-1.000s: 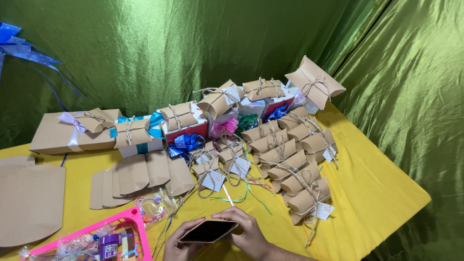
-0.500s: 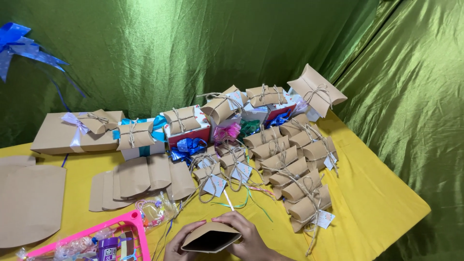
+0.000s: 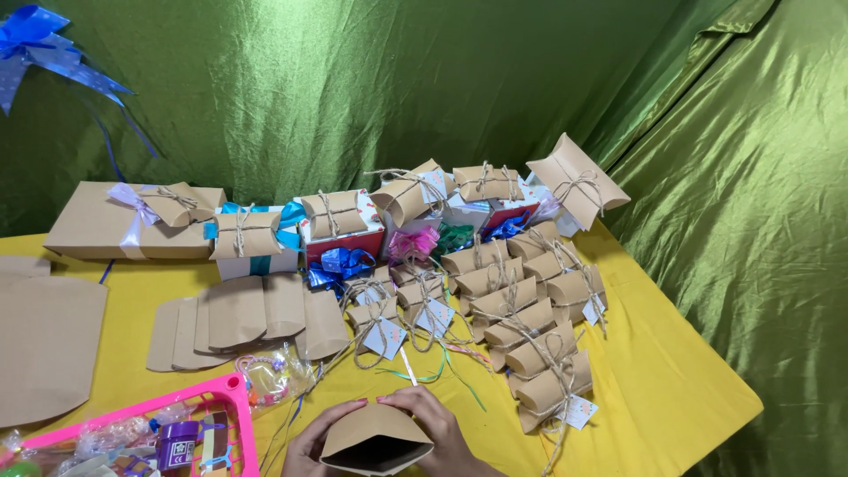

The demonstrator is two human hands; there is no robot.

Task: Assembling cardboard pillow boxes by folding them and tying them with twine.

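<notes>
I have my left hand [image 3: 320, 443] and right hand [image 3: 435, 426] pinching the open kraft pillow box [image 3: 375, 439]; squeezing harder could crease its curved flap, I judge.

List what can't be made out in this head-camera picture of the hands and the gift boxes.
- Brown kraft pillow box held open: its dark inside shows no contents.
- Left hand and right hand: palms and wrists cut off by the bottom edge; some fingers hidden behind the box.
- Pink plastic basket: cut off at the bottom-left corner.
- Small white tags on the tied boxes: print too small to read.
</notes>
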